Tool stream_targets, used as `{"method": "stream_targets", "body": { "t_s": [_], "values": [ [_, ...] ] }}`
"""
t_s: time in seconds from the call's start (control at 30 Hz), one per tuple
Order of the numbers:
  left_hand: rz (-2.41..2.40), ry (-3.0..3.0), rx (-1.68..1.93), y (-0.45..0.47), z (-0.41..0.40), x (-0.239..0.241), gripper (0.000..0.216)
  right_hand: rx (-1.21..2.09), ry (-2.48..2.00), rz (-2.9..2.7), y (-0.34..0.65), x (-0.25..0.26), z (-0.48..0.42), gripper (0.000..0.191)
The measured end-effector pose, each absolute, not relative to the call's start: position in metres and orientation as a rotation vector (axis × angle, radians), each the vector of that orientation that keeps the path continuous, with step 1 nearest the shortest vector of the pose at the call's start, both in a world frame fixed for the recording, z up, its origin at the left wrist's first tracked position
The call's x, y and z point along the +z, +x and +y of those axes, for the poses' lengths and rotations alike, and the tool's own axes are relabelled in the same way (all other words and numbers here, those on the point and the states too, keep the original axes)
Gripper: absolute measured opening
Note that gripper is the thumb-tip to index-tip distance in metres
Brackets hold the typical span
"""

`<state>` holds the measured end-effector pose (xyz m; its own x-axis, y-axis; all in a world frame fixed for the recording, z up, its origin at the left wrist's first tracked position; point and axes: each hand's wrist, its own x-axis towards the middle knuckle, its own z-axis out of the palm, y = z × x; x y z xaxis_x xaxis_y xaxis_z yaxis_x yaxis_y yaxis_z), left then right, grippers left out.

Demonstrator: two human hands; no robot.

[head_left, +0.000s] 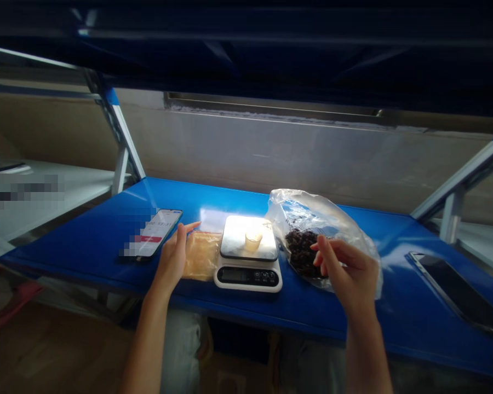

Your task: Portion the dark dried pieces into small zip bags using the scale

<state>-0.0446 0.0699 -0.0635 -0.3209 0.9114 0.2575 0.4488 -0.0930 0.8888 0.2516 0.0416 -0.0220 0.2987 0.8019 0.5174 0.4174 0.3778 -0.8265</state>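
A white kitchen scale stands on the blue table with a small pale cup on its platform. Left of the scale lies a flat bag of tan stuff. My left hand rests on that bag's left edge, fingers stretched out and open. To the scale's right, a clear plastic bag holds dark beans. My right hand hovers at the bag's mouth with fingertips pinched together; whatever they hold is too small to make out.
A phone with a lit screen lies left of my left hand. Another dark phone lies at the table's right end. White frame posts rise at both back corners. A grey wall stands behind.
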Motion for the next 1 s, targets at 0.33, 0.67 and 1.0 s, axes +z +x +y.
{"method": "stream_targets", "body": {
  "t_s": [0.33,0.67,1.0],
  "values": [
    [1.704,1.542,1.244,-0.044,0.073,-0.064,0.074,0.329,-1.024,-0.885,0.265,-0.02,0.044,0.043],
    [1.669,1.411,1.334,-0.045,0.08,-0.072,0.069,0.576,-1.09,-1.345,0.225,-0.04,0.034,0.038],
    [1.64,1.479,1.308,-0.044,0.091,-0.084,0.061,0.653,-1.295,-1.344,0.224,-0.075,0.029,0.034]
  ]
}}
